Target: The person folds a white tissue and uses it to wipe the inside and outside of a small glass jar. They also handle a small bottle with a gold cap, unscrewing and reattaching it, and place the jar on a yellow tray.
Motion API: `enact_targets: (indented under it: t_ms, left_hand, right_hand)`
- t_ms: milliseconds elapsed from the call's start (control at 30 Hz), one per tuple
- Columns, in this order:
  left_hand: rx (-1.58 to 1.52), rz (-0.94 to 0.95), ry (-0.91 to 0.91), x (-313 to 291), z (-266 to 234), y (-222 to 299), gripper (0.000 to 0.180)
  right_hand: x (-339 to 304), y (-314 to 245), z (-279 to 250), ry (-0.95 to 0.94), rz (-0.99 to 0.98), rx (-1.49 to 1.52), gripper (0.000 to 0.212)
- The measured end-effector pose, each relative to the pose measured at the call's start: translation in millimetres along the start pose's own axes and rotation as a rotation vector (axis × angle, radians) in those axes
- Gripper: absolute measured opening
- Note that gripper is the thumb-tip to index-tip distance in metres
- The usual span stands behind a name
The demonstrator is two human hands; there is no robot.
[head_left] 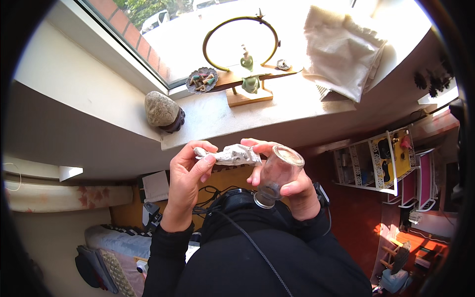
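Note:
My left hand (187, 171) pinches one end of a crumpled white bundle (235, 155) between thumb and fingers. I cannot make out whether it is cloth, paper or thin plastic. In my right hand (302, 193) is a clear glass jar (278, 173), held tilted, its round glass end up and a silvery rim (263, 200) at the lower end. The right fingertips also touch the bundle's right end, so it spans the gap between both hands, in front of my body and below the windowsill edge.
On the sunlit windowsill (208, 123) stand a rounded stone (162, 109) on a dark base, a scalloped dish (202, 80) of small cones, a ring-shaped stand (204, 47) with a green figurine (247, 62), and white folded cloth (341, 54). A white shelf rack (393, 163) stands right.

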State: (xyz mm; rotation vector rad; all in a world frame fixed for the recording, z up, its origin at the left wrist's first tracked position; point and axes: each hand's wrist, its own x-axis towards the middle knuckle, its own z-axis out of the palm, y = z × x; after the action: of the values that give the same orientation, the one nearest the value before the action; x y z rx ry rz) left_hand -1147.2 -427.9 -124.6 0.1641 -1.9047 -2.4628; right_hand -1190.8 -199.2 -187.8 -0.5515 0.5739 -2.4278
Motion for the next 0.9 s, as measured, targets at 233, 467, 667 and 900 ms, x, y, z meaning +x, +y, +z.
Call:
enact_targets:
  t_ms: [233,467,667,900]
  left_hand:
    - [0.072,0.006,-0.018,7.7,1.1,-3.8,0.018]
    - [0.184,0.007,-0.113,10.1,6.0,-0.7,0.028]
    - [0.199,-0.024,-0.216,13.2,10.4,2.2,0.035]
    - [0.061,-0.255,-0.173,20.8,9.8,-10.8,0.028]
  right_hand:
    - [-6.9,-8.1,6.0,0.018,0.199,-0.174,0.093]
    - [-8.3,-18.1,11.3,0.024,0.326,-0.324,0.096]
    - [-6.8,-27.7,11.5,-0.028,0.406,-0.402,0.092]
    - [-12.3,-30.4,12.3,-0.074,0.274,-0.505,0.09]
